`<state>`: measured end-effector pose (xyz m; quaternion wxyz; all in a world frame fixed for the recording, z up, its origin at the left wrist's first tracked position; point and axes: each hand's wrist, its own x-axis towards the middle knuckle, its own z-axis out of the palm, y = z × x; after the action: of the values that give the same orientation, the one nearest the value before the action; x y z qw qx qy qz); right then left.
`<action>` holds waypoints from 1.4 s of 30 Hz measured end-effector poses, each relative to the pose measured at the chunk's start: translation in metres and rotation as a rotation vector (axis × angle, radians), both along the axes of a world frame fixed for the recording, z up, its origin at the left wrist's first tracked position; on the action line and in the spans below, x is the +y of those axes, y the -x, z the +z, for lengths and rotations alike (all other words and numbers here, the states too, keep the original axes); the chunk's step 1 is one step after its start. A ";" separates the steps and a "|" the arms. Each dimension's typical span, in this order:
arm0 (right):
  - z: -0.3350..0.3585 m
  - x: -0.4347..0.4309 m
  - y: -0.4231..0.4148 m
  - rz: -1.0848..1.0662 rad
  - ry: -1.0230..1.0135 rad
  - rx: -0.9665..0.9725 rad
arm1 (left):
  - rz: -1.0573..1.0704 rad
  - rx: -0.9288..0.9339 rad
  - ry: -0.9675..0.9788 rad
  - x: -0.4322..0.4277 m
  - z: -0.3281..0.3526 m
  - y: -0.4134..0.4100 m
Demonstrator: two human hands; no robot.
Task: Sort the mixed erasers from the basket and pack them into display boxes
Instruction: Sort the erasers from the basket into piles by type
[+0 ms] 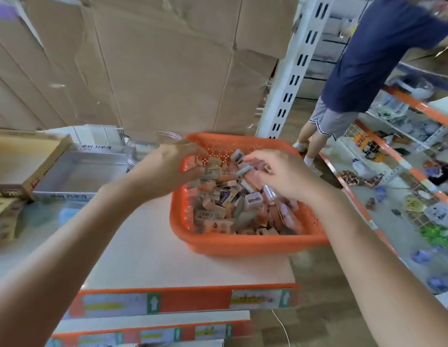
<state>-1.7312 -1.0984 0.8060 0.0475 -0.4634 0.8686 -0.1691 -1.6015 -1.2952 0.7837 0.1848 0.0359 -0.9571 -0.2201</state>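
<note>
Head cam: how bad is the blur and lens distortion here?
Head view: motion blur smears the left hand and right hand, and the grey eraser the right one pinches; print on the erasers in the basket is mostly unreadable; wide-angle distortion slants the shelf upright; light is even, no hard glare.

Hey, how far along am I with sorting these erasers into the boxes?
Barely started. The white display box looks empty. Your right hand pinches a grey eraser; your left hand reaches among the erasers. The orange basket is heaped, so nearly all remains.
</note>
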 end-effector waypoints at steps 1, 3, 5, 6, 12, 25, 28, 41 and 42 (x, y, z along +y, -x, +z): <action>0.000 -0.002 0.002 0.036 -0.030 -0.001 | 0.003 0.000 0.014 0.006 0.001 0.005; -0.002 -0.008 0.004 0.121 -0.119 -0.017 | 0.010 -0.013 0.039 0.016 0.003 0.013; -0.005 -0.016 0.004 0.201 -0.204 -0.031 | 0.005 -0.030 0.031 0.021 0.003 0.019; -0.006 -0.019 0.004 0.227 -0.233 -0.035 | -0.002 -0.036 0.030 0.023 0.004 0.022; -0.018 -0.038 0.001 0.280 -0.382 0.076 | -0.029 -0.020 0.046 0.019 -0.004 0.037; -0.027 -0.059 0.008 0.316 -0.563 0.141 | -0.044 -0.063 0.012 0.007 -0.012 0.040; -0.033 -0.059 0.014 0.289 -0.525 0.113 | -0.046 -0.080 0.001 0.006 -0.012 0.039; -0.029 -0.061 0.013 0.287 -0.441 -0.194 | -0.015 -0.146 -0.035 0.009 -0.005 0.035; -0.029 -0.061 0.013 0.291 -0.432 -0.218 | -0.011 -0.150 -0.036 0.008 -0.006 0.035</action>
<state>-1.7441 -1.1598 0.7774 0.2620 -0.5417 0.7985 -0.0204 -1.6361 -1.2868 0.7780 0.1108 0.0505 -0.9643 -0.2350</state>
